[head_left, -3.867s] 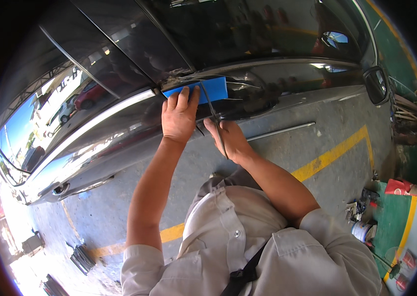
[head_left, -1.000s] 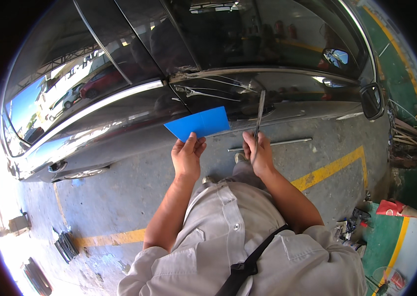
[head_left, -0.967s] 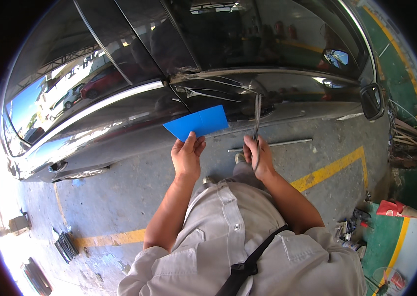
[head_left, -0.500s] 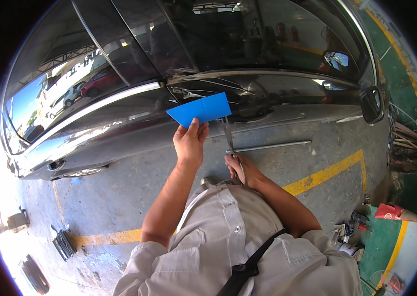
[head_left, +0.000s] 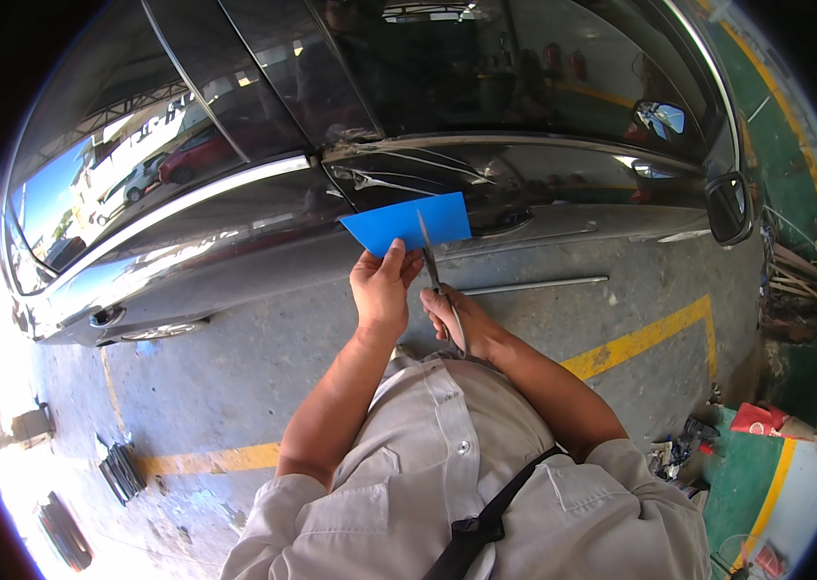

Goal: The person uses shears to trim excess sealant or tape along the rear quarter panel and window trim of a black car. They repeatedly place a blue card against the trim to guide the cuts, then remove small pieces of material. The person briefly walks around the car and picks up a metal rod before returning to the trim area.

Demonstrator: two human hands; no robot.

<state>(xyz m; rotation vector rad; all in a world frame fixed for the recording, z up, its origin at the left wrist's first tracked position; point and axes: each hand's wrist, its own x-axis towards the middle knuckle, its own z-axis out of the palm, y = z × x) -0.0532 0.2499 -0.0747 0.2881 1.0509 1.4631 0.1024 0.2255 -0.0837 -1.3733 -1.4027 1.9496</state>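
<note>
My left hand pinches the lower edge of a flat blue sheet, thumb on top and fingers beneath. The sheet has a slanted left end and is held up before the car door. In my right hand is a pair of scissors, fingers closed round the handles. One blade lies over the sheet's face, right of my left thumb, running up from the lower edge. The other blade is hidden, apparently behind the sheet.
A black car with a scratched, creased door stands right in front of me. A thin metal rod lies on the grey floor beyond my right hand. Dark bundled pieces lie at the left, a red cloth or bag at the right.
The scissors have come up and left onto the sheet, a blade now across its face. My left hand and the sheet have shifted slightly right.
</note>
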